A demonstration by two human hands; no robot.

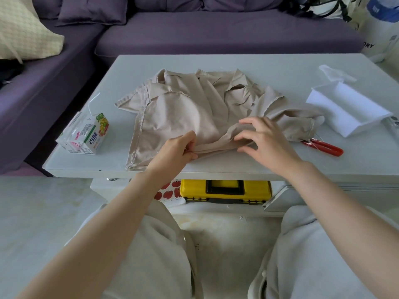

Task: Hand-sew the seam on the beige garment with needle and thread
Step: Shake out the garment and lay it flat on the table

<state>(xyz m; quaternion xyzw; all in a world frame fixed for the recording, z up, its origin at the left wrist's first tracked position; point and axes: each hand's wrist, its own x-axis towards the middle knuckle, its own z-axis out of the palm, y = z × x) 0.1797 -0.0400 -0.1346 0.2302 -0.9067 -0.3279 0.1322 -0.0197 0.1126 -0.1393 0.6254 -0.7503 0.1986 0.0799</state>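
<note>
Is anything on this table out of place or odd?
The drink carton lies tipped on its side at the left edge of the table, a corner seemingly overhanging. A red-handled tool is partly hidden under the beige garment.

You have a plain beige garment (pixel 172 108) on a pale grey tabletop (pixel 280 67), a red-handled tool (pixel 323 147) at right, a fruit-printed white carton (pixel 88 134) at left, a yellow toolbox (pixel 194 188) beneath, and a purple sofa (pixel 216 33) far behind.
</note>
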